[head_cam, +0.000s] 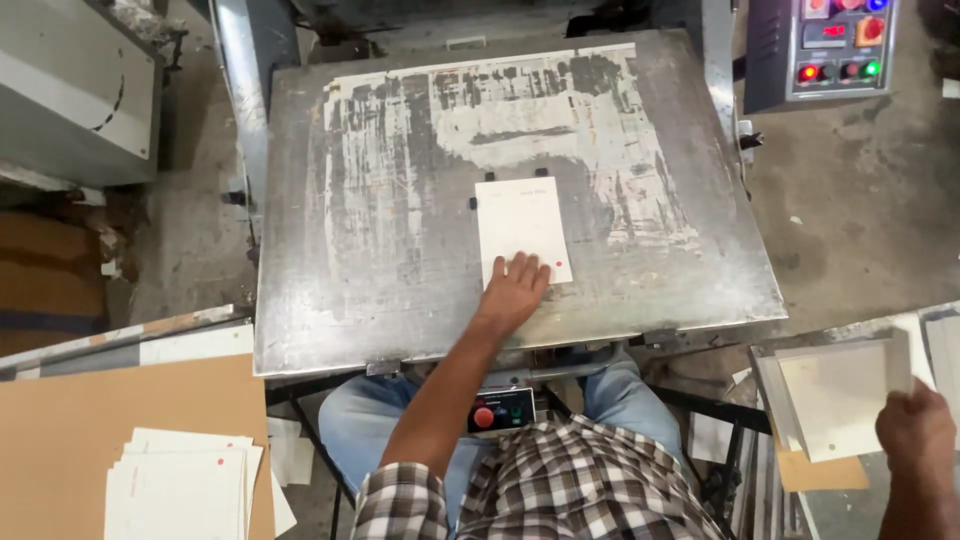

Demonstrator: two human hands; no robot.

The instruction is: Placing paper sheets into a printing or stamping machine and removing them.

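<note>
Fingers of the left hand lie flat and spread on the lower edge of a white card, pressing it onto the worn metal plate. The card sits upright near the plate's middle, with a small red dot near its lower right corner, just beside the fingertips. The right hand is off to the side, closed on the edge of a card stack on a stand well apart from the plate. A second pile of cards rests on brown board at the lower left. A control box with red and green lights stands beyond the plate's far right corner. A red button shows below the plate, above the checked shirt.
</note>
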